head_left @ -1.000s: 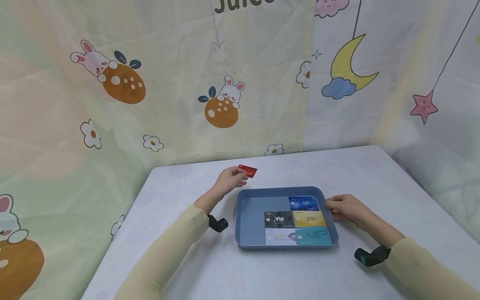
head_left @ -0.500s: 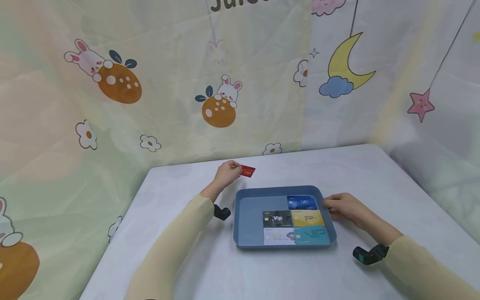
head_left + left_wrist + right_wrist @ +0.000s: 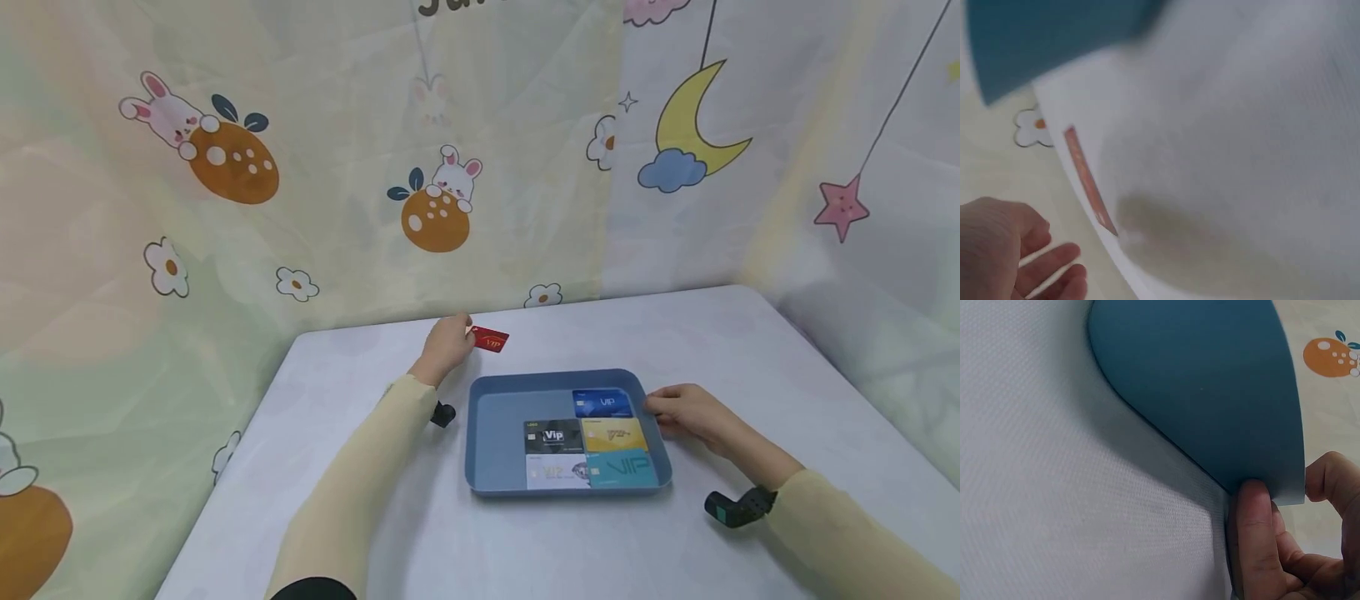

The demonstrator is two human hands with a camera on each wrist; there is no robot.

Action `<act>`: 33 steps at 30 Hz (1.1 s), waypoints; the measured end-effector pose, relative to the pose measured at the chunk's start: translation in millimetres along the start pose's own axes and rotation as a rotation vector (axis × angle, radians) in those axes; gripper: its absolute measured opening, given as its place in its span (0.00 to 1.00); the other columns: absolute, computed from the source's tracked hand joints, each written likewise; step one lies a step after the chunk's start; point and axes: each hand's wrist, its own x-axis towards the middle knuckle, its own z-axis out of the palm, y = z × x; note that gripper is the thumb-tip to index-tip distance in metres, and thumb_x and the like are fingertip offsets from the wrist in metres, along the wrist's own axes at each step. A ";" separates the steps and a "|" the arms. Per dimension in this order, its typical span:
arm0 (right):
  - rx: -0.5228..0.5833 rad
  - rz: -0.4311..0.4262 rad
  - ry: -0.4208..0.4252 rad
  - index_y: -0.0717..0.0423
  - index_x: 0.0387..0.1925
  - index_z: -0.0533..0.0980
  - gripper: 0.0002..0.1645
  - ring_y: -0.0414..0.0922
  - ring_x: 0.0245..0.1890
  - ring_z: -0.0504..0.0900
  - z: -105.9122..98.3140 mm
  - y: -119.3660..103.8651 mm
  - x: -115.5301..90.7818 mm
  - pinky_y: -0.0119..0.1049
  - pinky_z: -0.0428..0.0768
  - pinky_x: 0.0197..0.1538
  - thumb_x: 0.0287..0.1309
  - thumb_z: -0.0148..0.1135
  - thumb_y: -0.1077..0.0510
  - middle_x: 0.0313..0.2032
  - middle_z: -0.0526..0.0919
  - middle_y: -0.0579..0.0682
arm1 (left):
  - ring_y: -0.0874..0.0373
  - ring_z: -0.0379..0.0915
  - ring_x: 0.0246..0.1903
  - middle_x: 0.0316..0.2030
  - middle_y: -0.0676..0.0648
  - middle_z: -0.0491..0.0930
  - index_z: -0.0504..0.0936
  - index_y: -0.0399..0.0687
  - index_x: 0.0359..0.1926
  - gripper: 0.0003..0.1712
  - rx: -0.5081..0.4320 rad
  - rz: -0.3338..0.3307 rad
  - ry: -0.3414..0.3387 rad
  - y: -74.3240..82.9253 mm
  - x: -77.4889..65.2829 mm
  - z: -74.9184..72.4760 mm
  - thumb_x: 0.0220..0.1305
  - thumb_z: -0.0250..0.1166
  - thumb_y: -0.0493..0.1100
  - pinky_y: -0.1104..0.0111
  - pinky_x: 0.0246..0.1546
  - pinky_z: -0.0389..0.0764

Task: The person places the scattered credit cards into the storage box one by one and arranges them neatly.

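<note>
Near the far edge of the table lies a red VIP card (image 3: 491, 339). My left hand (image 3: 447, 342) is beside the card's left end; the left wrist view shows its fingers relaxed, with a small gap to the card. A shallow blue tray (image 3: 495, 387) sits mid-table, and my right hand (image 3: 692, 414) pinches its right rim between thumb and fingers. Inside the tray's right part lie a blue card (image 3: 602, 404), a black card (image 3: 552, 436), a gold card (image 3: 615, 434), a white card (image 3: 553, 472) and a teal card (image 3: 621, 469).
The table (image 3: 540, 542) has a white cloth. Printed fabric walls (image 3: 337, 208) rise behind and beside it. A wrist camera (image 3: 738, 508) juts from the right wrist, and a black round thing (image 3: 313, 588) shows at the bottom edge.
My left hand has let go of the red card and slid left, away from it. The card stays in place. My right hand keeps its hold on the tray.
</note>
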 end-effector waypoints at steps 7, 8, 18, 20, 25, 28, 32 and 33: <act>-0.004 -0.011 0.001 0.80 0.65 0.66 0.37 0.55 0.53 0.82 -1.6 0.3 -1.0 0.38 0.89 0.49 0.69 0.58 0.53 0.58 0.77 0.73 | 0.47 0.76 0.55 0.57 0.41 0.83 0.77 0.42 0.64 0.21 0.217 0.113 -0.080 -0.9 13.7 0.5 0.73 0.59 0.37 0.57 0.61 0.80; -0.004 -0.012 0.002 0.80 0.65 0.66 0.37 0.55 0.53 0.82 -1.6 0.4 -1.0 0.38 0.89 0.49 0.69 0.58 0.53 0.58 0.77 0.73 | 0.47 0.76 0.56 0.58 0.42 0.83 0.76 0.43 0.65 0.21 0.232 0.121 -0.089 -0.9 15.5 0.9 0.72 0.59 0.37 0.57 0.62 0.79; 0.015 0.000 0.001 0.79 0.65 0.66 0.37 0.55 0.53 0.82 -0.9 0.9 -0.7 0.38 0.89 0.49 0.69 0.58 0.52 0.58 0.77 0.72 | 0.48 0.63 0.71 0.72 0.44 0.70 0.68 0.50 0.75 0.29 0.311 0.117 -0.191 -4.5 18.5 6.5 0.75 0.55 0.36 0.51 0.75 0.66; 0.016 0.000 -0.001 0.79 0.66 0.66 0.37 0.55 0.53 0.82 -0.3 0.9 -0.9 0.38 0.88 0.49 0.69 0.59 0.52 0.58 0.77 0.72 | 0.48 0.59 0.75 0.74 0.45 0.67 0.67 0.51 0.77 0.30 0.312 0.117 -0.220 -4.6 15.4 5.5 0.77 0.51 0.36 0.49 0.76 0.63; 0.015 0.005 0.001 0.79 0.66 0.66 0.37 0.53 0.52 0.82 -0.5 0.9 -0.6 0.38 0.89 0.49 0.69 0.59 0.52 0.58 0.78 0.72 | 0.46 0.51 0.80 0.77 0.47 0.65 0.64 0.51 0.78 0.30 0.318 0.138 -0.260 -5.5 11.1 3.6 0.79 0.51 0.39 0.48 0.77 0.60; 0.020 0.003 0.000 0.79 0.66 0.66 0.37 0.52 0.51 0.82 -0.7 1.2 -0.6 0.37 0.89 0.49 0.69 0.59 0.52 0.57 0.78 0.71 | 0.46 0.50 0.80 0.76 0.47 0.66 0.63 0.51 0.79 0.31 0.347 0.150 -0.269 -6.8 11.2 4.0 0.79 0.54 0.42 0.48 0.77 0.59; 0.030 -0.001 -0.003 0.80 0.66 0.66 0.37 0.50 0.50 0.82 -0.8 1.5 -0.8 0.37 0.89 0.48 0.70 0.59 0.52 0.57 0.78 0.71 | 0.48 0.55 0.78 0.74 0.47 0.69 0.62 0.52 0.79 0.32 0.397 0.151 -0.275 -8.4 13.2 5.5 0.79 0.57 0.44 0.49 0.77 0.60; 0.032 -0.001 -0.004 0.80 0.66 0.65 0.37 0.50 0.50 0.82 -0.7 1.6 -0.8 0.37 0.89 0.48 0.70 0.59 0.52 0.57 0.78 0.71 | 0.48 0.57 0.77 0.73 0.47 0.70 0.63 0.52 0.79 0.32 0.400 0.150 -0.272 -8.8 13.9 5.9 0.78 0.58 0.44 0.50 0.77 0.61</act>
